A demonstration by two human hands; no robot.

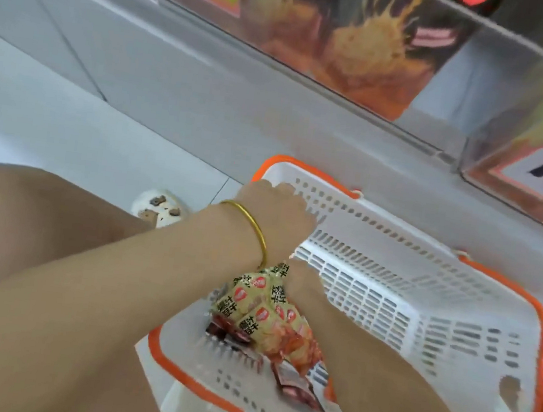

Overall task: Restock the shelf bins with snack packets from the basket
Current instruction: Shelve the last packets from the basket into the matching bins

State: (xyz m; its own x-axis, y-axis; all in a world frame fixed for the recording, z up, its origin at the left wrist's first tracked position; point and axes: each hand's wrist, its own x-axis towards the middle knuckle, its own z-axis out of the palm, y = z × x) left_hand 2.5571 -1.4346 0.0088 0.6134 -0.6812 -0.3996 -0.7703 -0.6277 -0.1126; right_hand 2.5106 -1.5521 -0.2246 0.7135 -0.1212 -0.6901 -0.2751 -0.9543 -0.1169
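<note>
**Soft, Slippery Packets Heaped at One End of the Basket**

Above us runs the shelf (212,70), and its clear bins (353,43) hold orange-printed bags – blurred, so we cannot say how full they are.

Below it on the floor (67,116) stands the white basket (458,299) with its orange rim. Most of its slotted bottom is bare. What stock we see lies bunched at the end nearest us: a cluster of yellow packets (260,308) on top, with red packets (299,351) under and beside them.

We judge these packets to be light, soft and crinkly, with glossy film that slides easily. One packet would best be pinched at its sealed edge. A bunch calls for a hand scooped under and round it, squeezed only gently, since the contents may crush. Loose ones at the edge of a handful could well slip out on the way up to the bins.

Our left hand (276,210), with a gold bangle (250,227) at its wrist, is at the far left corner of the basket, against the inside wall. Its fingers (306,219) are curled, but we cannot tell whether they have anything in them.

Our right hand (297,273) reaches to the top of the yellow cluster and is mostly hidden under the left wrist – it touches the packets, yet whether its fingers are clenched round them or loose we cannot tell.
</note>
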